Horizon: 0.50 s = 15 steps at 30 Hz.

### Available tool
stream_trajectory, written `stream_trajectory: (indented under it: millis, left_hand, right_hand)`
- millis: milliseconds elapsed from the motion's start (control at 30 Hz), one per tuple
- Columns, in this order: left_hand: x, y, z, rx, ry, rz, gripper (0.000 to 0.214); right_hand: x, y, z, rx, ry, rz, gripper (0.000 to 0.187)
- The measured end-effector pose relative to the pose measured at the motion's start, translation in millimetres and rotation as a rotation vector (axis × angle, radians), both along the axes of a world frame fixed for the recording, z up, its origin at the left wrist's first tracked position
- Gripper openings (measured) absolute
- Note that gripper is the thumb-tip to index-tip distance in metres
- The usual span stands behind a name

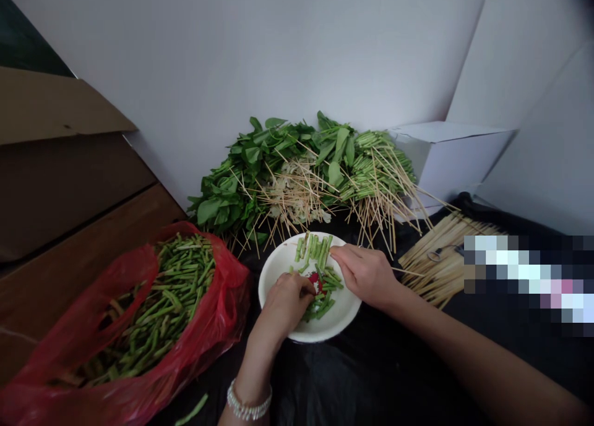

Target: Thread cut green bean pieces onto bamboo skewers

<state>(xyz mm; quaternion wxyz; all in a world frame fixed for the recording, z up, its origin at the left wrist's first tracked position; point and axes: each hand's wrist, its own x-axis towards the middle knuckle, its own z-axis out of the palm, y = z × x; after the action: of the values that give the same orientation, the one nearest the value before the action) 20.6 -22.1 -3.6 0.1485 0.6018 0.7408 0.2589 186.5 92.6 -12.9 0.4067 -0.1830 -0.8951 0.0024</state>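
Observation:
Inside a white bowl (278,259) lie loose cut green stem pieces (325,305), with a red patch showing on the bowl's bottom. My right hand (366,274) is at the bowl's right rim, thumb and finger pinched on a skewer. A row of green stem pieces (317,248) sits side by side on that skewer, across the far part of the bowl. Over the left side of the bowl, my left hand (285,299) has its fingers curled down among the loose pieces. Whatever its fingertips hold is hidden.
At left stands an open red plastic bag (232,277) full of cut stems (171,308). Behind the bowl are leafy greens (223,197), skewered pale vegetables (294,191) and skewered stems (375,166). Bare skewers (436,259) lie right, near a white box (455,160).

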Motion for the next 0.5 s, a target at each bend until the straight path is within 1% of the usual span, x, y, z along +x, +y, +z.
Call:
stream_trajectory:
  millis: [100, 200, 367, 500]
  left_hand:
    - [1.5, -1.0, 1.2, -0.032, 0.034, -0.021, 0.016]
    - [3.0, -1.3, 1.9, -0.015, 0.028, -0.042, 0.016]
    - [2.2, 2.1, 2.5, 0.088, -0.057, -0.010, 0.008]
    - [-2.3, 5.6, 1.6, 0.185, -0.198, 0.060, 0.017]
  right_hand:
    - [-0.1, 0.1, -0.2, 0.000, -0.008, 0.001, 0.024]
    - [-0.1, 0.1, -0.1, -0.005, -0.006, 0.008, 0.025]
    - [0.0, -0.4, 0.7, -0.014, 0.014, 0.011, 0.024]
    - [0.3, 0.3, 1.2, -0.009, 0.026, 0.004, 0.025]
